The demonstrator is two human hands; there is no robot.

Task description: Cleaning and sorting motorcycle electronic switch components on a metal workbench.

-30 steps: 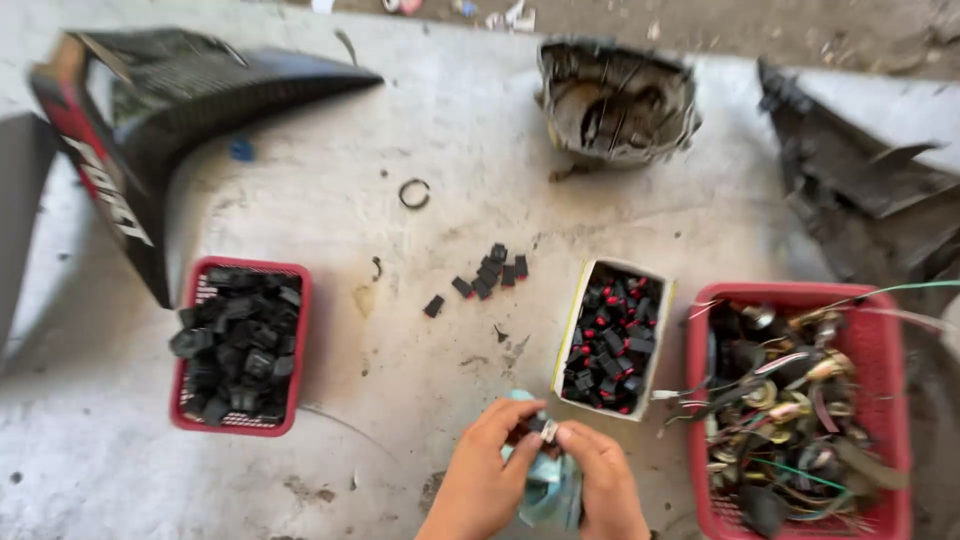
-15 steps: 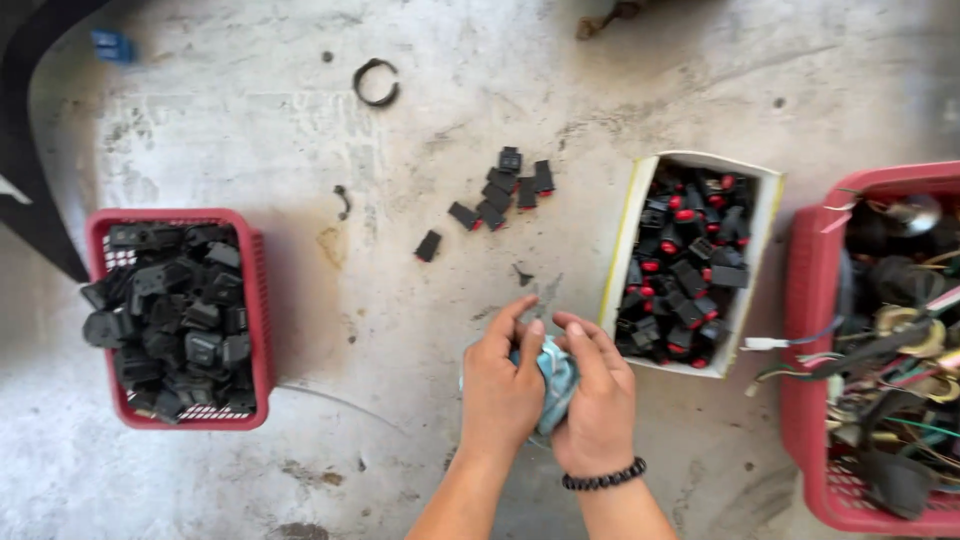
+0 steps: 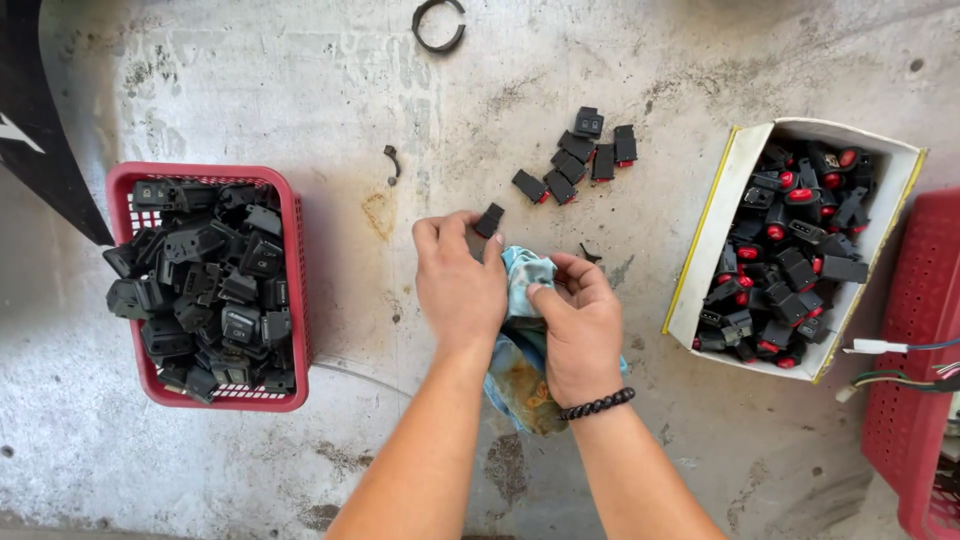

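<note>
Left hand (image 3: 460, 285) closed around a small black switch (image 3: 488, 220), pinched at the fingertips with the part poking up past the index finger. Right hand (image 3: 578, 325) curled on a stained blue rag (image 3: 522, 290), thumb and fingers gripping the bunched cloth; black bead bracelet (image 3: 597, 404) at that wrist. Rag pressed between both hands, touching the switch's lower end, its loose tail hanging down under the right palm toward the forearms.

Taking the rag as landmark: up and to the right of it, a loose cluster of black switches (image 3: 580, 158) lying on the concrete floor (image 3: 250, 90), near but apart. Far right of it, a white cardboard box (image 3: 715, 225) with yellow edging, packed with black switches bearing red buttons. Beyond that box, a red plastic crate (image 3: 915, 330) at the frame edge, with a white connector and coloured wires (image 3: 895, 350) trailing from it. Well to the left of the rag, a red plastic basket (image 3: 292, 230) heaped with black switches. Above the rag, a small black clip fragment (image 3: 392, 162), and higher still a black split ring (image 3: 439, 25) at the top edge. Far upper left, a black body panel (image 3: 35, 130) partly in view.
</note>
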